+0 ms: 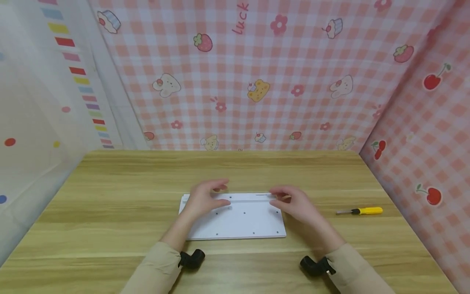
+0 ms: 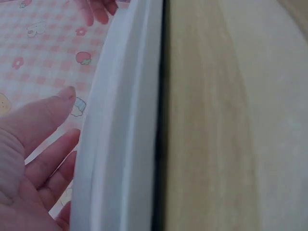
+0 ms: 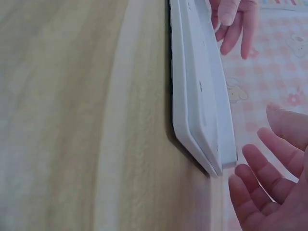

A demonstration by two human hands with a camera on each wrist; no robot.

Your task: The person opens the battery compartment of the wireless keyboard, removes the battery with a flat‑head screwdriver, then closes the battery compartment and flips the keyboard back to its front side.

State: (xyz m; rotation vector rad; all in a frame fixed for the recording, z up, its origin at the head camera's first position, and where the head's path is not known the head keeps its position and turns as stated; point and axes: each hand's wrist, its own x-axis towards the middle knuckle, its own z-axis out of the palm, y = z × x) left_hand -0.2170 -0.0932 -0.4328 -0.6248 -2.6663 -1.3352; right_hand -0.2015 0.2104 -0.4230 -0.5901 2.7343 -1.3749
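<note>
Find a flat white board (image 1: 238,222) lying on the wooden table (image 1: 92,228), low in the middle of the head frame, with little dark dots (image 1: 244,212) on top; see the left hand (image 1: 201,199) over its upper left part, and the right hand (image 1: 298,203) by its upper right corner, both with bent fingers and a gap between fingers and thumb; cannot tell from above if any fingertip touches it.

In the left wrist frame, see the white edge running from top to bottom, left of the middle, with the left fingers loose, a bit spread and just beside it at the lower left; in the right wrist frame, see the white end reaching from the top middle down to the right, with the right fingers loose and spread near its corner at the lower right, and the left fingers at the upper right.

At the right of the head frame, find a yellow-handled screwdriver (image 1: 367,210), well apart from the board, with its thin end to the left; see tan sleeves (image 1: 158,265) and black wrist cameras (image 1: 196,259) at the bottom, and a pink checked cloth (image 1: 235,61) across the top.
</note>
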